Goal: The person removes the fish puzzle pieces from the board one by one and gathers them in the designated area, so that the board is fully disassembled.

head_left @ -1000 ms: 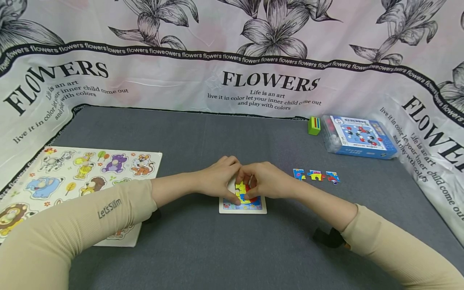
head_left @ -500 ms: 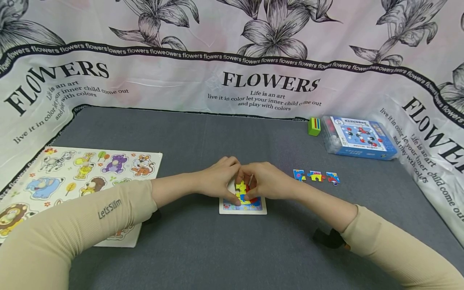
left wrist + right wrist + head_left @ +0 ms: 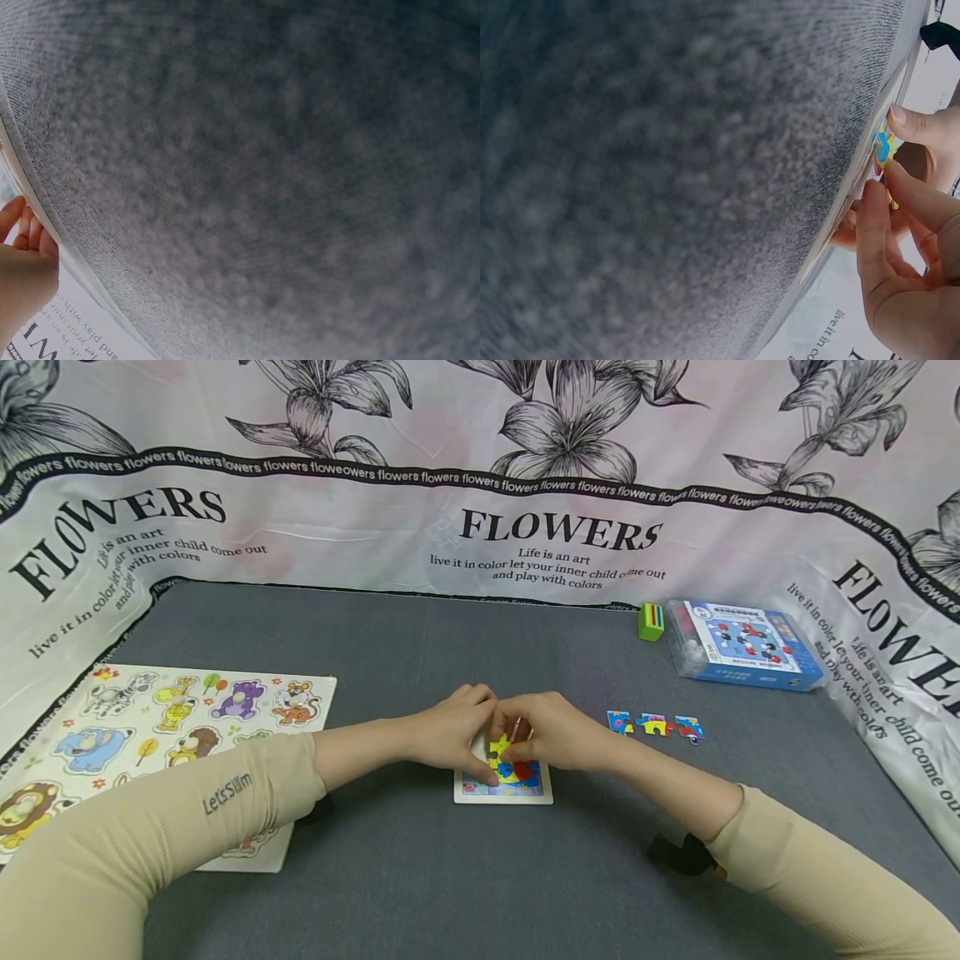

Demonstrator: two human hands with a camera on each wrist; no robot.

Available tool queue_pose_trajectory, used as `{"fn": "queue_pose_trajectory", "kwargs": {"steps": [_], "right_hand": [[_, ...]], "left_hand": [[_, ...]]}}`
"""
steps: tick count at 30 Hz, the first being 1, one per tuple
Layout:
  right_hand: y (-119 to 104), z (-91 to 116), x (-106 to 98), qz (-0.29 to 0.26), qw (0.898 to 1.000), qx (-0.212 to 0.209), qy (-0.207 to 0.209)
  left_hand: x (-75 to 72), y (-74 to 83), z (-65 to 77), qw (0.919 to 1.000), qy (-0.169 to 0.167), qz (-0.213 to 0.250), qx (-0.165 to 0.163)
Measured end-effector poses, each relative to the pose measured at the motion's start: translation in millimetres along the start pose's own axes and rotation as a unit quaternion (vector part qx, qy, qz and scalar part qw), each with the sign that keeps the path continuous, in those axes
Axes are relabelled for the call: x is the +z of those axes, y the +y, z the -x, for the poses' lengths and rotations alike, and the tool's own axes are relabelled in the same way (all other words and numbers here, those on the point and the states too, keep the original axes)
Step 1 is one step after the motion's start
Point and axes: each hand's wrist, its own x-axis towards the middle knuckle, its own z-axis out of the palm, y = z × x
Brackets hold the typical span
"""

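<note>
A small jigsaw board with a pale rim lies at the middle of the table, partly filled with yellow, red and blue pieces. My left hand holds it from the left, thumb on the lower left of the picture and fingers at the far side. From the right, my right hand pinches a puzzle piece over the board, as the right wrist view shows; its outline is mostly hidden by the fingers. Three loose puzzle pieces lie in a row to the right of that hand.
On the left, beneath the left forearm, lies a large animal puzzle board. A blue-and-clear box stands at the back right beside a small green block. A flower-printed cloth hangs behind the table.
My right thumb and fingertips have shifted slightly up and left over the board, showing more of the red and blue area. The left hand and the loose pieces stay put.
</note>
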Motion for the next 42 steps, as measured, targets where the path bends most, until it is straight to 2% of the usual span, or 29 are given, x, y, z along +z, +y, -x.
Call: {"fn": "queue_pose_trajectory", "kwargs": {"steps": [7,14,27,35,42], "right_hand": [[2,3,-7,-0.033,0.999,0.028,0.002],[17,16,-27,-0.063,0.996,0.055,0.009],[64,60,-68,-0.050,0.990,0.130,0.039],[91,91,-82,-0.064,0.986,0.154,0.028],[107,108,-90,-0.082,0.980,0.181,0.012]], "left_hand": [[0.0,0.6,0.9,0.9999,0.001,0.011,0.010],[1.2,0.9,0.3,0.9999,0.008,-0.001,0.008],[0.1,2.4,0.5,0.9999,0.014,-0.008,0.005],[0.3,2.7,0.9,0.9998,0.015,-0.009,0.008],[0.8,1.4,0.5,0.9999,0.014,-0.004,0.007]]}}
